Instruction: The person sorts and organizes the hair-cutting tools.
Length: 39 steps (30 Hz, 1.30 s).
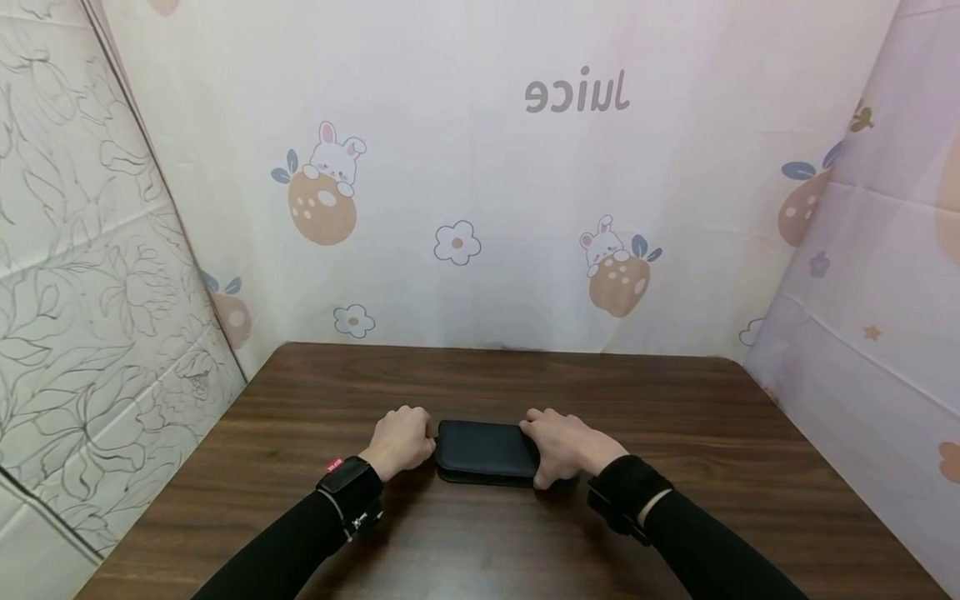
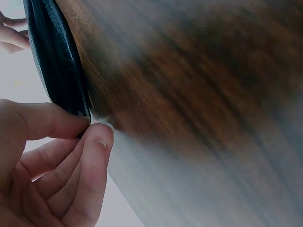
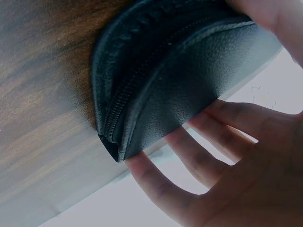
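A black zip-around wallet (image 1: 487, 448) lies flat on the wooden table, its grained, leather-like side facing up. At its left end, my left hand (image 1: 402, 437) pinches the zipper pull between thumb and forefinger; the pull is mostly hidden by the fingertips (image 2: 100, 135). My right hand (image 1: 562, 446) grips the wallet's right end, thumb at the near edge and fingers spread along the far side. The zipper teeth (image 3: 124, 101) run around the wallet's curved edge in the right wrist view.
The brown wood-grain table (image 1: 337, 383) reaches back to a pale curtain (image 1: 465, 167) printed with rabbits, fruit and flowers. More patterned sheets hang on the left (image 1: 82, 250) and right (image 1: 885, 275). Each wrist wears a black band (image 1: 352, 492).
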Each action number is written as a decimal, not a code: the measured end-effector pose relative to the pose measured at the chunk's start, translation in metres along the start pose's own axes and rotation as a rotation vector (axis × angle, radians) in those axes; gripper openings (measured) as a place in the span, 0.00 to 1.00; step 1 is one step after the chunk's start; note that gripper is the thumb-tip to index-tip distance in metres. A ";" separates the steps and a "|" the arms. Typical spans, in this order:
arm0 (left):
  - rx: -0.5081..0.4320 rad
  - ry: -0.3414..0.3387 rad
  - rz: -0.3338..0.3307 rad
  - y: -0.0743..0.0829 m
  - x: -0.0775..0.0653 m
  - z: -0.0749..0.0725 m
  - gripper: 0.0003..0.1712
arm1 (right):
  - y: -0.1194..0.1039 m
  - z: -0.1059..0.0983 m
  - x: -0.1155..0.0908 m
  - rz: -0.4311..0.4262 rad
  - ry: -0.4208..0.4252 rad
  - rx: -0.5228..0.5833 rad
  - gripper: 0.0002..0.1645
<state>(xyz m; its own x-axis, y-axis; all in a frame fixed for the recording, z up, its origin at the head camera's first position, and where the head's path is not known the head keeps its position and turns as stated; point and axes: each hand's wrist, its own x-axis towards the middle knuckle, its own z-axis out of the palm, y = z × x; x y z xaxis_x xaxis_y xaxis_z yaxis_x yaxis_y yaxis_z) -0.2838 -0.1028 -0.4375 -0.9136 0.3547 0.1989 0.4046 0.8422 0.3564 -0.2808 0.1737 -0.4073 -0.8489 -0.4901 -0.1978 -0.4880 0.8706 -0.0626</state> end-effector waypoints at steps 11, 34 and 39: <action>0.006 0.014 -0.012 0.001 -0.003 0.002 0.16 | 0.000 -0.001 -0.001 0.003 -0.002 0.001 0.48; 0.003 0.047 -0.053 0.009 -0.003 0.007 0.24 | 0.001 -0.002 -0.008 -0.006 -0.013 -0.018 0.48; 0.009 0.057 -0.058 0.008 -0.001 0.010 0.18 | 0.002 -0.001 -0.008 -0.020 -0.012 -0.017 0.48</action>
<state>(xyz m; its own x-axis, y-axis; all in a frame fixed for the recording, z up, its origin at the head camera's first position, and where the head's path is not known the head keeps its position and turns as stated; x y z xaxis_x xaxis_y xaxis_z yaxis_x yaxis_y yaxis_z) -0.2801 -0.0930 -0.4438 -0.9315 0.2815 0.2302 0.3503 0.8645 0.3605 -0.2750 0.1796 -0.4053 -0.8366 -0.5065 -0.2087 -0.5082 0.8598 -0.0499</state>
